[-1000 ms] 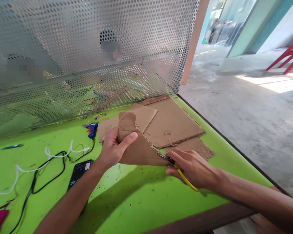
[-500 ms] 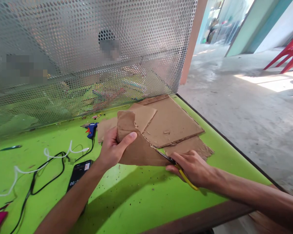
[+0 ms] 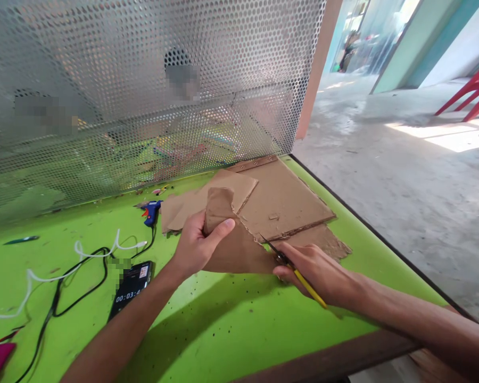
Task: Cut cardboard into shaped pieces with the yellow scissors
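My left hand (image 3: 197, 244) grips a brown cardboard piece (image 3: 239, 250), thumb on top, and bends its cut flap upward. My right hand (image 3: 315, 271) is closed round a yellow-handled utility knife (image 3: 293, 271). Its blade tip touches the cardboard's ragged cut edge, just right of my left thumb. Under and behind this piece lie larger cardboard sheets (image 3: 281, 199) on the green table (image 3: 223, 324).
A perforated metal screen (image 3: 143, 85) stands along the table's back; people sit behind it. A blue glue gun (image 3: 151, 210), black and white cables (image 3: 80, 260) and a phone (image 3: 130, 290) showing a timer lie at left. The table's right edge (image 3: 367, 223) drops to a concrete floor.
My left hand has shifted slightly right and folded the cardboard flap further over. The knife has advanced up along the cut, its blade now pointing more steeply toward the back.
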A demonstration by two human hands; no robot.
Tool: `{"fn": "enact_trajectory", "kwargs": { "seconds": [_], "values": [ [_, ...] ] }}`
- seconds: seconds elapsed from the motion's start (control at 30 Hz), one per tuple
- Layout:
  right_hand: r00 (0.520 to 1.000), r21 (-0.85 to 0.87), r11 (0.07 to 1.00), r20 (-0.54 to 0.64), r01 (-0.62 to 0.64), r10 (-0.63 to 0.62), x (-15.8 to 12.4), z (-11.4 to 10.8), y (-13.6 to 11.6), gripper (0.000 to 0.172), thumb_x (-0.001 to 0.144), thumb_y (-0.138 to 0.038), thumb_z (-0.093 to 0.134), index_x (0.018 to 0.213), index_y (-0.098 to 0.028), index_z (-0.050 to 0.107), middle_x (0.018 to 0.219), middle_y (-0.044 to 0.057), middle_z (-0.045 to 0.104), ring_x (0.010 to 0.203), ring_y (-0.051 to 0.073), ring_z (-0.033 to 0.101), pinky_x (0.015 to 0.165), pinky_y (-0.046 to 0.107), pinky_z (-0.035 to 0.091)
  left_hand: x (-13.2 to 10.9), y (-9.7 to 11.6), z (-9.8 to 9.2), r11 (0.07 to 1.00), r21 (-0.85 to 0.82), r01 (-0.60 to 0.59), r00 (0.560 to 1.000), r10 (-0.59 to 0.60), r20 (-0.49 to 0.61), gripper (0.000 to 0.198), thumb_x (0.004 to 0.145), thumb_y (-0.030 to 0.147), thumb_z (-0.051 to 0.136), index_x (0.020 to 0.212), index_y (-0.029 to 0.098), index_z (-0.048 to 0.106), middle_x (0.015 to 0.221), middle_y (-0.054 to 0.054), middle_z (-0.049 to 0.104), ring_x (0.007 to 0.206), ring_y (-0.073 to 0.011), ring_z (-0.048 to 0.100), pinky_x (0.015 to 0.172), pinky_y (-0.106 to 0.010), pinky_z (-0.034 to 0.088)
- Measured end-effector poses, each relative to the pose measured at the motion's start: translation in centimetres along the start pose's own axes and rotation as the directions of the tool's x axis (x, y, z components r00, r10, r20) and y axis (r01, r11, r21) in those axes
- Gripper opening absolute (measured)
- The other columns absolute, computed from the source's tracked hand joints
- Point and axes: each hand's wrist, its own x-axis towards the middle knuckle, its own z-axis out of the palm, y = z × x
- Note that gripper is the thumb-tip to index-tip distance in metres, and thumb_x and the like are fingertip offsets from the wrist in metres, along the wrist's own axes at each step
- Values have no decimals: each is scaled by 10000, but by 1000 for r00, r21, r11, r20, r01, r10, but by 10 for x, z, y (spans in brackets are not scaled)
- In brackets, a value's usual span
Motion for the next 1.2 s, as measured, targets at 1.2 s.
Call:
{"fn": "enact_trajectory", "kwargs": {
  "seconds": [1.2],
  "values": [
    [999,-39,999,-39,-33,31,-2,13,0,385,1083,-444,351,895,-170,544,535,-44,514,386,78,368,441,247,188,-1,8,-2,998,-58,19,999,-20,-30,303,826,467,705,892,172,722,886,-49,750,786,-210,656,670,-287,521]
  ]
}}
